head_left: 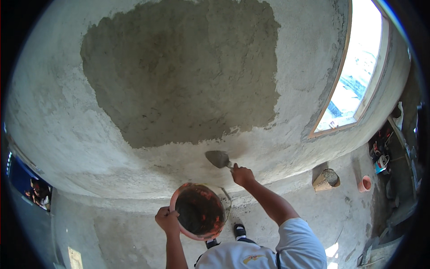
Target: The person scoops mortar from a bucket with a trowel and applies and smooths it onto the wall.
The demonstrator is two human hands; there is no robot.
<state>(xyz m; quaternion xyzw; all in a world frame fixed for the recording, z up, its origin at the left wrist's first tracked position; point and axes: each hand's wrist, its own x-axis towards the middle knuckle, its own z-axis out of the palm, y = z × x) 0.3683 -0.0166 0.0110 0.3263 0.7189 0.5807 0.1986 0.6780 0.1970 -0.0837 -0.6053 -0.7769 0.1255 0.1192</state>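
Plainly, the right hand (243, 175) has its grip clamped on the trowel (218, 158), which points left and slightly up, below the dark patch (188, 71); the bucket (218, 210), clasped by the left hand (167, 219), lies lower left.

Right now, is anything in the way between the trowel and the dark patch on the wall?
Nothing visible: only pale wall shows between the trowel, in the right hand, and the dark patch above. The bucket, in the left hand, is lower.
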